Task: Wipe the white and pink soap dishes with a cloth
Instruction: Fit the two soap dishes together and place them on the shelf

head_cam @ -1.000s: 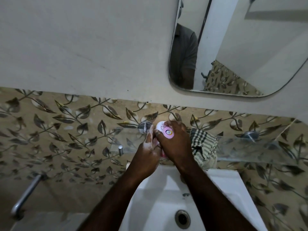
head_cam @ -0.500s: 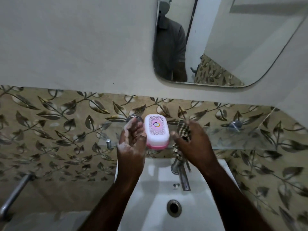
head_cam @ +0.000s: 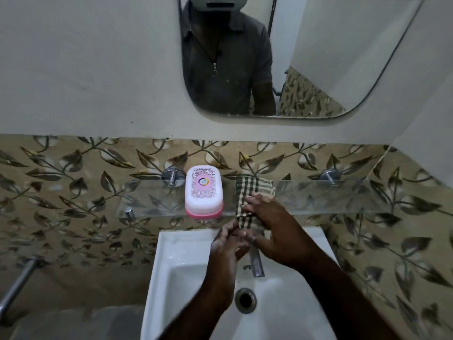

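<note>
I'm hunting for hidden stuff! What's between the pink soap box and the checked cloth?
Nothing: the head view shows just bare glass shelf between soap box and cloth.

Home bathroom: washbasin (head_cam: 171, 266), mirror (head_cam: 318, 57)

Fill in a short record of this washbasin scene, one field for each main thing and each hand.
soap dish: white lid, pink base, closed, on the glass shelf
checked cloth: draped over the shelf's front edge, right of the dish
right hand: holds the cloth
left hand: at the cloth's hanging end, grip unclear
washbasin: white, below the shelf
</note>
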{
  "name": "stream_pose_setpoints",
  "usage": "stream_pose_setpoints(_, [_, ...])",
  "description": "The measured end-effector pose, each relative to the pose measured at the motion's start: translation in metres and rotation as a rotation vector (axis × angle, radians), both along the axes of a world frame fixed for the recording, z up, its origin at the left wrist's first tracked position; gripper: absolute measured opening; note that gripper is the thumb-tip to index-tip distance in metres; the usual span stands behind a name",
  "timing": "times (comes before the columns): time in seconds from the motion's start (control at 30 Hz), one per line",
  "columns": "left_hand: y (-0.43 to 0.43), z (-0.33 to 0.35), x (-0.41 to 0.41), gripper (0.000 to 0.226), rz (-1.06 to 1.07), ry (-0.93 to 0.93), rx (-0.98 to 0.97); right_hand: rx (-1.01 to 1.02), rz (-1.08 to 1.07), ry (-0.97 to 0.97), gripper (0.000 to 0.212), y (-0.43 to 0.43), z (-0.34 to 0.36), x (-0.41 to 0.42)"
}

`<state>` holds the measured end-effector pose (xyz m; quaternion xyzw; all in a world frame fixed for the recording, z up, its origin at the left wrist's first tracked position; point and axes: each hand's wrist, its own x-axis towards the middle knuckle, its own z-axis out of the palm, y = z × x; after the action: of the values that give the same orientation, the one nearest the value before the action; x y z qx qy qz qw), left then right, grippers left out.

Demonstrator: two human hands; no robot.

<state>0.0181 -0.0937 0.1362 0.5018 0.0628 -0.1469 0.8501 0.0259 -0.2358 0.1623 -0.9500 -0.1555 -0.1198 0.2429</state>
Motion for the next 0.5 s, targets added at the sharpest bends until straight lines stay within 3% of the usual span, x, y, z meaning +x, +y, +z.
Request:
stream_pose_setpoints(0.13, [0.005,0.012,0.005,0.022,0.065,-0.069,0.057,-0.172,0.038,-0.052,0.082,-0.006,-0.012,-0.008])
stream_pose_setpoints(0.23, [0.013,0.017,0.004,0.033,0.022,-0.257,0.208,-0.108,-0.021,-0.141,0.068,-0.003,-0.014,-0.008])
stream_pose_setpoints(0.27, [0.014,0.018,0.003,0.033,0.026,-0.306,0.213,0.015,-0.061,-0.167,0.058,-0.002,-0.012,-0.008])
stream_pose_setpoints(0.4, [0.012,0.010,-0.001,0.018,0.058,-0.313,0.206,0.827,-0.272,-0.067,0.025,-0.010,0.012,-0.023])
stream_pose_setpoints(0.5, [0.001,-0.002,-0.011,0.054,-0.084,-0.280,0.195,1.289,-0.166,0.159,0.021,-0.033,0.019,-0.041])
